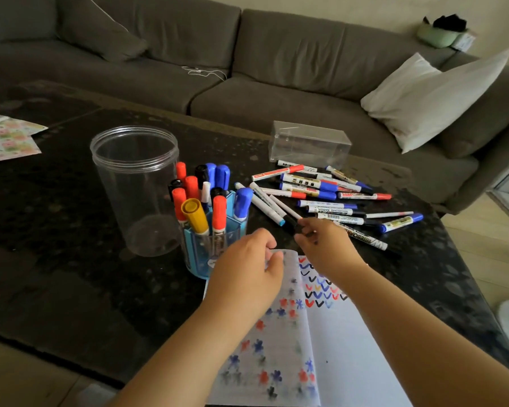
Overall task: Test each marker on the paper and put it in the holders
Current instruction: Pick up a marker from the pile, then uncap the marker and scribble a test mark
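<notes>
Grey sectional sofa (276,69) fills the background, white pillow (432,98) on its right seat. Dark stone coffee table (71,274) in front. Open notebook (335,348) at the near edge: left page carries red, blue and black blots, right page carries rows of V-shaped check strokes in the same colours.

Clear round jar (135,189), nothing visible inside, stands left of the blue marker holder (206,245); the two are just beside each other. Holder is packed with upright markers, caps up: red, blue, black, one yellow (194,214). Clear rectangular box (309,143) lies beyond the loose marker pile (329,198), which is spread right of the holder. Patterned paper sheets (6,136) at far left.

Left hand (247,274) rests on the notebook's top left corner, fingers curled over the page edge, just in front of the holder.

Right hand (323,245) is at the near end of the pile; fingertips pinch the black-capped end of a white marker (272,205), whose barrel runs up-left away from the hand. Pinched marker lies touching the table, among neighbours.
</notes>
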Demonstrator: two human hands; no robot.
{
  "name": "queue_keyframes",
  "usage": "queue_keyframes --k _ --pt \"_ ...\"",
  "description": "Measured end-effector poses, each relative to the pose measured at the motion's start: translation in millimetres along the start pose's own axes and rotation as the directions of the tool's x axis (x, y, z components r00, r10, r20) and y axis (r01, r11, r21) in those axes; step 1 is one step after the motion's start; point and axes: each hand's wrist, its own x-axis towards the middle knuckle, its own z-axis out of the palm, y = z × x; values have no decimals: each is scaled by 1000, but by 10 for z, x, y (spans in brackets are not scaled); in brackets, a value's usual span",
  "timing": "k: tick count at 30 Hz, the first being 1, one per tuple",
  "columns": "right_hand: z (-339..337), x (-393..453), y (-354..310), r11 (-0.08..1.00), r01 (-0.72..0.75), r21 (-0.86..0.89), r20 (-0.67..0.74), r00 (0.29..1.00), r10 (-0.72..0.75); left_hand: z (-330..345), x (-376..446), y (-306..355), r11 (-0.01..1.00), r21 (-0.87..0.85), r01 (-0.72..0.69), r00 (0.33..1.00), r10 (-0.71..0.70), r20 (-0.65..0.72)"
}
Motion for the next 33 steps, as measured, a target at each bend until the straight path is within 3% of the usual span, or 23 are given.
queue_keyframes --k 6,14,17,24,26,28,31,33 --pt "218 403 -115 975 129 -183 0 991 -131 138 61 87 999 -1 50 998 -50 -29" --pt "289 606 -154 966 -10 -258 19 1000 16 174 20 126 996 35 87 996 -88 8" --pt "212 505 -122 988 -32 -148 -14 999 30 153 14 114 996 25 89 996 -89 0" --pt "-510 -405 0 941 121 317 -393 919 15 129 -44 259 996 -54 72 997 -73 -15" --pt "-710 -739 21 864 151 480 -398 915 61 146 -89 345 988 -137 66 998 -66 4" --pt "-833 -1042 25 728 145 670 -315 943 103 175 -134 444 966 -249 64 998 -56 39" --pt "-814 -1395 69 501 -13 865 -72 986 150 238 -216 607 908 -404 107 989 -54 140" --pt "-726 -1542 81 296 -159 942 109 978 181 305 -297 694 856 -479 192 961 -65 269"
